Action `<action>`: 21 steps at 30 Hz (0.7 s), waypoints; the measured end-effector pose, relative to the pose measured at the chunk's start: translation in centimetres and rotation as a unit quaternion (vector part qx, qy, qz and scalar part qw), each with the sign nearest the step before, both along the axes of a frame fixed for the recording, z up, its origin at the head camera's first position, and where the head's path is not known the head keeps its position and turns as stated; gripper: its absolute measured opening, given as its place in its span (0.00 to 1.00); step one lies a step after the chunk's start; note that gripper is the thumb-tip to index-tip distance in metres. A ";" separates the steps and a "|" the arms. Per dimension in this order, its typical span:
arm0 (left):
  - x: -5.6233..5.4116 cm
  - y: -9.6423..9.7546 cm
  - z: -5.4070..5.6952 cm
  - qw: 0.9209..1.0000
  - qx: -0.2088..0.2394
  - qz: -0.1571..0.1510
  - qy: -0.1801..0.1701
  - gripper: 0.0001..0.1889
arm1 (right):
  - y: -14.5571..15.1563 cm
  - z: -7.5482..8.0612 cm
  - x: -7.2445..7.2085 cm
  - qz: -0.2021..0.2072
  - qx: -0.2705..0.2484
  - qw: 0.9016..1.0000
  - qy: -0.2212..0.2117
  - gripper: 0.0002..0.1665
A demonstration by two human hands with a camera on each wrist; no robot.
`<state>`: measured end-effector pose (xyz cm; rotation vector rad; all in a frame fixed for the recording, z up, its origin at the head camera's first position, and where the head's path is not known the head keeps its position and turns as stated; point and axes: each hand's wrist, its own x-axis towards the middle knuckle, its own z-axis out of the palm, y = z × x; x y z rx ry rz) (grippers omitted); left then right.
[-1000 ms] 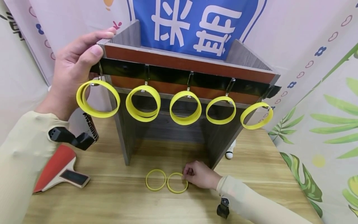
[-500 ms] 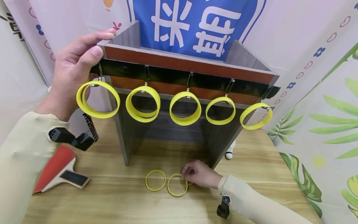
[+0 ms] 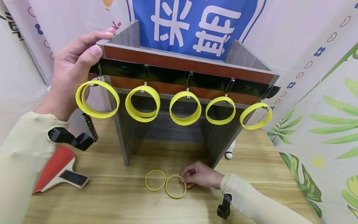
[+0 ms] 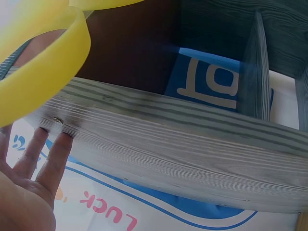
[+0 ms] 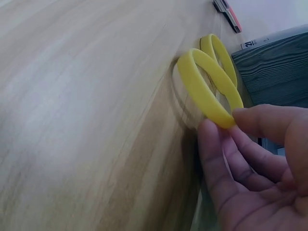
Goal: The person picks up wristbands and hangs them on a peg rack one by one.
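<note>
My right hand (image 3: 201, 175) pinches the right side of a yellow wristband (image 5: 192, 79) between thumb and fingers, low over the table. In the right wrist view the band stands tilted above its shadow. Just left of it a second yellow wristband (image 3: 155, 190) lies flat on the wood. High on the left, my left hand (image 3: 74, 65) grips the upper corner of a grey wooden rack (image 3: 190, 59), thumb at the front edge and fingers along the side board. More yellow wristbands (image 3: 185, 121) hang in a row from metal hooks on the rack's black strip (image 3: 167, 73).
A red table tennis bat (image 3: 60, 165) lies on the table (image 3: 112, 202) at the left, near a dark-lettered can (image 3: 89, 127) partly behind the left wrist. A shuttlecock (image 3: 229, 152) rests beside the rack's right foot. Printed curtains (image 3: 302, 37) surround the table.
The right hand has moved slightly, and the wristband in it has tipped up and shifted a little toward me. The left hand, rack and hanging wristbands stay put.
</note>
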<state>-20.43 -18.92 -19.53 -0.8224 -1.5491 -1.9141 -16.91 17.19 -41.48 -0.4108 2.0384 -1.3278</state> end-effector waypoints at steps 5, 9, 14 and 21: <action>-0.3 -0.3 -0.1 1.000 0.007 -0.014 -0.009 0.17 | -0.1 0.0 0.1 0.008 -0.016 1.000 -0.016 0.13; -0.3 -0.3 -0.1 1.000 0.003 -0.009 -0.005 0.16 | -0.2 0.1 0.3 0.010 -0.030 0.999 -0.022 0.14; 0.1 0.0 0.1 1.000 -0.002 0.004 0.004 0.17 | -0.1 1.2 0.4 0.024 -0.048 0.998 -0.015 0.16; 0.4 0.1 0.2 1.000 -0.004 0.007 -0.003 0.19 | 0.4 4.6 0.6 0.040 -0.051 0.998 0.023 0.19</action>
